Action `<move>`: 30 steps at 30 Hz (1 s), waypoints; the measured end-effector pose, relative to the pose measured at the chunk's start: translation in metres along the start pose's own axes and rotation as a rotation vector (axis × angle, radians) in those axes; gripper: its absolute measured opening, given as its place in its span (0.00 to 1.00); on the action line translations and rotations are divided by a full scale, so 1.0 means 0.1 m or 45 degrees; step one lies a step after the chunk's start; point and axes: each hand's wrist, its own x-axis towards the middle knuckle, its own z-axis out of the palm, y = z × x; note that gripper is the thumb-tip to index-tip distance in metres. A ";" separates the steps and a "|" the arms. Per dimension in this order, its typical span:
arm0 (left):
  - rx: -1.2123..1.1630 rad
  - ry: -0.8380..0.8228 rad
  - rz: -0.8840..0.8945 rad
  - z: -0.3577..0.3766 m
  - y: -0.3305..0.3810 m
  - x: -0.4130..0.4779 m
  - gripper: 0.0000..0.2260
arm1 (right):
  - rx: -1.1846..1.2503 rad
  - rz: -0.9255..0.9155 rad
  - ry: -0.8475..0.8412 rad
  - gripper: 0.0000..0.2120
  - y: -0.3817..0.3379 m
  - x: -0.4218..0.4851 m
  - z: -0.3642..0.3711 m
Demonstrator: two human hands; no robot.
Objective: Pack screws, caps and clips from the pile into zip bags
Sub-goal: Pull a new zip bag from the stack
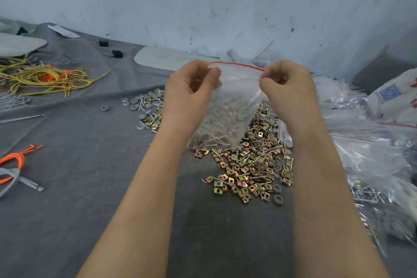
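Clear zip bag with a red top strip, one only, held up above the single pile on the grey desk. Both forearms raised; left hand and right hand each pinch a top corner, fingers curled. Screws and caps sit in the bag's bottom, too many to count.

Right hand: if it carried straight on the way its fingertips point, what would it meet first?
The zip bag: the right hand pinches its top corner. Past that, along the red-striped mouth, probably the left hand, though depth is unclear.
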 end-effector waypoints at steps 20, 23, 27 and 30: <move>0.360 -0.211 0.063 0.09 0.19 -0.04 0.07 | -0.035 -0.312 -0.082 0.03 -0.13 -0.09 -0.06; 0.374 -0.193 0.073 0.09 0.17 -0.05 0.05 | -0.103 -0.316 -0.141 0.03 -0.13 -0.11 -0.03; 0.374 -0.197 0.151 0.13 0.20 -0.04 0.06 | -0.230 -0.358 -0.190 0.02 -0.12 -0.11 -0.01; 0.320 -0.212 0.137 0.13 0.22 -0.03 0.08 | -0.209 -0.418 -0.232 0.02 -0.14 -0.09 -0.03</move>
